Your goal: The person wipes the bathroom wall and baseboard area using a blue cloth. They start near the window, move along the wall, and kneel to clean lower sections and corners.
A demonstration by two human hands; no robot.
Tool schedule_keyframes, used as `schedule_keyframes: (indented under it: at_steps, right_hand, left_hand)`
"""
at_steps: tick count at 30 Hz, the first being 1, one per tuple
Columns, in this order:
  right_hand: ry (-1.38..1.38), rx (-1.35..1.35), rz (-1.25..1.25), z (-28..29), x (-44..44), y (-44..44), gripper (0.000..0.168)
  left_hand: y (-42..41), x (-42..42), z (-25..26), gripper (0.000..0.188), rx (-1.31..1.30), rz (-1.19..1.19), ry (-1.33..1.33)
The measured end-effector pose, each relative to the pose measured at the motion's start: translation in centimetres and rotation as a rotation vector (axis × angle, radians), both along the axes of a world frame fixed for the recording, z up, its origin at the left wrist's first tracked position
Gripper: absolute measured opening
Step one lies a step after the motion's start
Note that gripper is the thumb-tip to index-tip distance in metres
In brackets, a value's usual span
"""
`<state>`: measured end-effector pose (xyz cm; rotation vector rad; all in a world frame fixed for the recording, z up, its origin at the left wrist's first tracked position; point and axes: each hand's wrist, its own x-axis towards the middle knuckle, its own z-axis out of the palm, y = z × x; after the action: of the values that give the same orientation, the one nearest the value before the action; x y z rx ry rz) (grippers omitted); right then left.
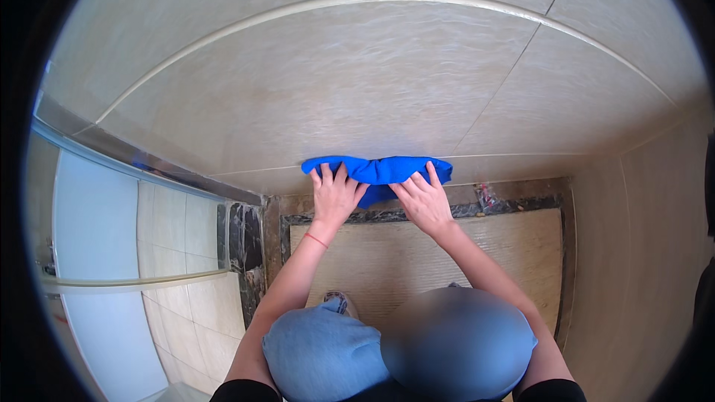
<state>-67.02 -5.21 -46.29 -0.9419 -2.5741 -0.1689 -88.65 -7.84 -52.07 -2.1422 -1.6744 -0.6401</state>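
Observation:
A blue cloth (385,169), bunched lengthwise, lies against the lower part of a beige tiled wall (357,89), just above the floor's edge. My left hand (334,195) holds its left part, fingertips tucked over and into the folds. On its right part rests my right hand (422,201), fingers spread and pressing the fabric to the wall. One corner of the cloth hangs down between the two hands. A thin red cord circles my left wrist. The fingertips are partly hidden by the folds.
Below is a ribbed beige floor panel (503,268) with a dark marble border; my bent knees are over it. A crumpled clear plastic wrapper (486,196) lies right of the cloth. At left are a marble sill (246,240) and a glass panel edge (145,280). Another tiled wall (631,245) bounds the right.

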Motion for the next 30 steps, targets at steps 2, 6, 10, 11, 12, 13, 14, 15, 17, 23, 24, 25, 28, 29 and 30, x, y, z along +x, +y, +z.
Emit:
schedule_keyframes:
  at_steps: [2,6,10,11,12,13,14,15,17,23,24,25,28,29,30]
  right_hand:
    - [0.069,0.013,-0.007,0.1,-0.2,0.1,0.042]
    - [0.229,0.155,-0.045,6.3,-2.6,0.8,0.049]
    - [0.370,0.320,-0.083,13.2,-4.8,1.9,0.046]
    - [0.392,0.329,-0.092,13.7,-5.0,2.0,0.045]
    - [0.416,0.336,-0.094,14.1,-5.3,1.9,0.044]
    - [0.379,0.314,-0.084,13.6,-5.5,1.7,0.042]
    - [0.341,0.292,-0.076,12.4,-5.5,1.6,0.041]
    - [0.303,0.271,-0.072,11.1,-5.3,1.5,0.040]
    - [0.168,0.193,-0.012,7.3,-4.8,1.1,0.036]
    - [0.044,-0.065,0.071,1.5,-3.8,-0.6,0.043]
    - [0.094,-0.058,0.053,2.2,-4.0,-0.7,0.045]
    - [0.143,-0.050,0.036,2.9,-4.3,-0.8,0.046]
    - [0.233,0.023,0.038,8.1,-5.8,-0.4,0.049]
    - [0.286,0.084,0.036,9.8,-6.2,-0.1,0.050]
    - [0.313,0.100,0.021,11.4,-6.5,0.0,0.050]
  left_hand:
    - [-0.3,-0.4,0.2,0.046,0.006,0.041,-0.073]
    - [1.0,0.4,5.8,0.054,0.266,0.196,-0.241]
    - [3.2,-0.4,15.0,0.067,0.472,0.150,-0.189]
    - [3.4,-0.3,16.1,0.069,0.471,0.151,-0.194]
    - [3.6,-0.2,15.9,0.071,0.496,0.152,-0.183]
    - [3.9,0.0,15.3,0.073,0.520,0.152,-0.172]
    - [4.1,-0.1,14.4,0.075,0.544,0.151,-0.161]
    - [3.9,-0.1,12.8,0.075,0.410,0.181,-0.154]
    - [2.6,0.0,8.0,0.076,0.144,0.240,-0.141]
    - [-1.2,-1.3,0.5,0.069,-0.020,0.209,-0.097]
    - [-1.4,-1.2,1.0,0.070,0.026,0.224,-0.127]
    - [-1.2,-1.2,1.6,0.070,0.078,0.232,-0.195]
    - [-0.1,-1.9,5.9,0.075,0.217,0.228,-0.341]
    - [0.6,-2.1,8.5,0.079,0.305,0.205,-0.334]
    - [0.9,-2.5,11.2,0.081,0.331,0.194,-0.293]
